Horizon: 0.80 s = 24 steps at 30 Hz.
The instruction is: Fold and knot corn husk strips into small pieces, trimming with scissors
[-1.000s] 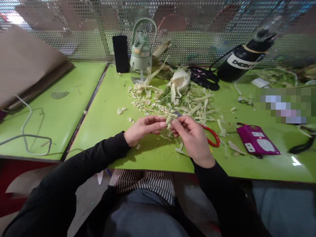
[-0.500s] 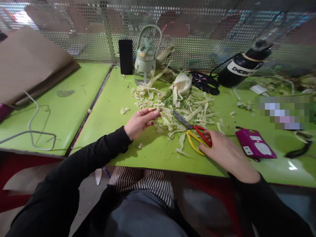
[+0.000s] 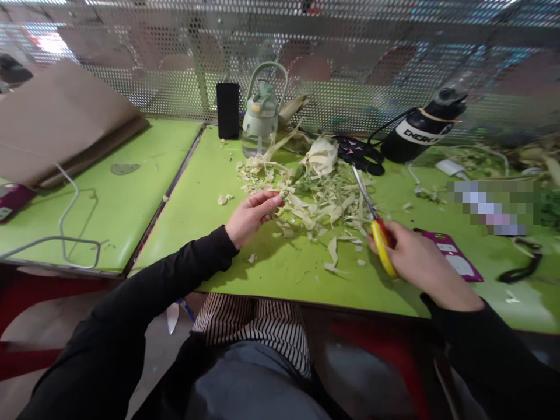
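My right hand (image 3: 415, 259) is closed round the red and yellow handles of a pair of scissors (image 3: 374, 219), whose blades point up and away over the pile. My left hand (image 3: 251, 216) rests at the left edge of a heap of pale green husk strips (image 3: 319, 201), its fingertips pinching a strip there. A curled whole husk (image 3: 322, 156) lies at the back of the heap. All of it sits on a lime-green table (image 3: 262, 268).
Along the perforated metal back wall stand a black phone (image 3: 228, 109), a pale green water bottle (image 3: 260, 114) and a black bottle (image 3: 420, 131) on its side. A magenta device (image 3: 457, 262) lies right of my right hand. Cardboard (image 3: 65, 125) and a white cable (image 3: 65, 224) cover the left table.
My right hand left the strips, reached right to the scissors on the table and lifted them, blades now pointing up. My left hand stayed at the heap's edge.
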{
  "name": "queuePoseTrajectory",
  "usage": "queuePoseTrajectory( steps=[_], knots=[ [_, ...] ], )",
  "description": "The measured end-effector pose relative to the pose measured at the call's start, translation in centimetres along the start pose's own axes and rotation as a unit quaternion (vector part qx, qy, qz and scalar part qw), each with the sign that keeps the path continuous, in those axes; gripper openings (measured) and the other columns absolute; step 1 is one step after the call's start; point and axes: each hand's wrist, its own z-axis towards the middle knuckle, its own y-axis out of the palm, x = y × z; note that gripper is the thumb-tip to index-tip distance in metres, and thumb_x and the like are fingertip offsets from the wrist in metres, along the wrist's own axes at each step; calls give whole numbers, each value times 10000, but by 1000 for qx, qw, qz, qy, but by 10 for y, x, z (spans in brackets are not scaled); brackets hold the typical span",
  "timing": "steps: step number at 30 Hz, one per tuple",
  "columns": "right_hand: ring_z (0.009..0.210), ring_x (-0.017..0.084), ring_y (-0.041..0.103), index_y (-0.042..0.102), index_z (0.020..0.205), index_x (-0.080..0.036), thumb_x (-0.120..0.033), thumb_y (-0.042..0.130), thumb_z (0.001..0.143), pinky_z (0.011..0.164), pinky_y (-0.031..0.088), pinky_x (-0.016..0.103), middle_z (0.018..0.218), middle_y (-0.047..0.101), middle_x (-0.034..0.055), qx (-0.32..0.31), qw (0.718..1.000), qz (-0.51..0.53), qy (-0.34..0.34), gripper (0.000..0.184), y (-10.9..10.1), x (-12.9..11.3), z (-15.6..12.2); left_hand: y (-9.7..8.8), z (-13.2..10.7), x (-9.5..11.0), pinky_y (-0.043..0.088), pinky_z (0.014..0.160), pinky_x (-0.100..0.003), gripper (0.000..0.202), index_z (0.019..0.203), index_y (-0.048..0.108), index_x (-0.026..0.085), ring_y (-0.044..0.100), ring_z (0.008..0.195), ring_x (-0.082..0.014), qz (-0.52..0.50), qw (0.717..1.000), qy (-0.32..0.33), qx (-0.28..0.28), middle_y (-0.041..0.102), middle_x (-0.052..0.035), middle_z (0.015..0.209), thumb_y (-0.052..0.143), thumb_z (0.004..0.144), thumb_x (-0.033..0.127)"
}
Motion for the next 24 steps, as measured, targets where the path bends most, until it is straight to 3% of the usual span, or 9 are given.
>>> queuePoseTrajectory(
  steps=[1, 4, 7, 10, 17, 21, 24],
  knots=[
    [543, 147, 444, 501, 764, -245, -517, 681, 783, 561, 359, 319, 620, 478, -6, -44, 994, 104, 13, 326, 1, -1, -4, 0, 1, 0, 454, 686, -199, 69, 828, 685, 150, 603, 677, -51, -3, 1000, 2, 6, 691, 21, 771, 752, 816, 161],
    [560, 115, 398, 569, 917, -233, -694, 673, 750, 521, 354, 284, 686, 425, -33, -177, 922, 341, 44, 501, 9, -9, -20, 2, 2, 0, 450, 706, -202, 51, 834, 690, 154, 619, 714, -62, -26, 999, 5, 47, 698, 19, 780, 738, 823, 138],
    [559, 112, 392, 580, 1042, -239, -750, 622, 780, 511, 410, 285, 731, 423, -31, -249, 872, 420, 42, 575, 20, -20, -39, 4, 2, 0, 434, 697, -197, 80, 851, 679, 159, 634, 735, -66, -56, 995, 7, 77, 712, 21, 811, 728, 822, 103],
    [590, 116, 426, 595, 1073, -227, -775, 590, 790, 599, 526, 299, 752, 425, -27, -285, 846, 450, 32, 617, 30, -31, -53, 6, 1, 1, 437, 686, -194, 85, 851, 639, 159, 633, 703, -59, -76, 994, 5, 77, 723, 20, 809, 679, 857, 83],
    [604, 110, 450, 592, 1027, -213, -833, 555, 761, 606, 582, 299, 769, 427, -24, -320, 836, 446, 13, 676, 41, -50, -58, 8, -4, 2, 478, 710, -190, 144, 855, 573, 177, 610, 642, -30, -81, 995, 9, 52, 745, 34, 879, 707, 851, 125],
    [619, 113, 446, 539, 935, -215, -845, 511, 779, 640, 591, 325, 767, 420, -25, -322, 844, 428, -13, 651, 43, -54, -57, 10, -5, 2, 486, 666, -170, 187, 841, 549, 178, 609, 606, -23, -82, 996, 2, 44, 724, 52, 794, 726, 831, 118],
    [622, 106, 456, 516, 975, -215, -832, 517, 792, 649, 587, 315, 783, 424, -29, -316, 844, 433, -15, 643, 47, -54, -55, 10, -7, 1, 476, 633, -152, 211, 827, 556, 175, 600, 589, -18, -72, 997, 15, 37, 708, 65, 752, 756, 799, 114]
  ],
)
